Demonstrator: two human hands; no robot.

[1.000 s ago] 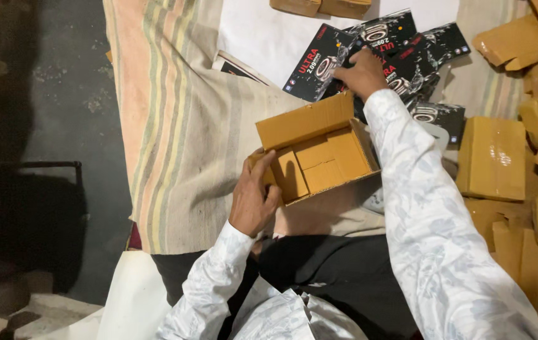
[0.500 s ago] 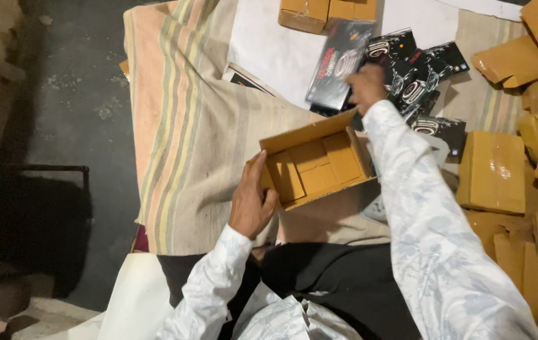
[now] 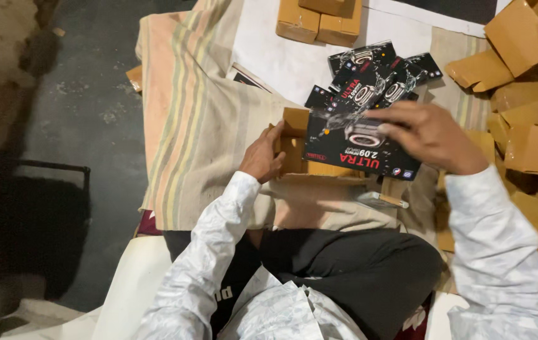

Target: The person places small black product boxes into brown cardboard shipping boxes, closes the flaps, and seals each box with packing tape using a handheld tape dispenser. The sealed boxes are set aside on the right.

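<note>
The black product box point(image 3: 360, 148) hides most of the open carton point(image 3: 294, 141) behind it.

A striped cloth point(image 3: 200, 126) covers the floor point(image 3: 80, 101). On it lies a white sheet point(image 3: 269, 50); beyond the sheet sit two brown boxes point(image 3: 319, 19), black packets point(image 3: 376, 72) beside it.

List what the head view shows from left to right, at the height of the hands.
Grey floor → striped cloth → left hand → open cardboard box → black product box → right hand → loose cardboard boxes.
</note>
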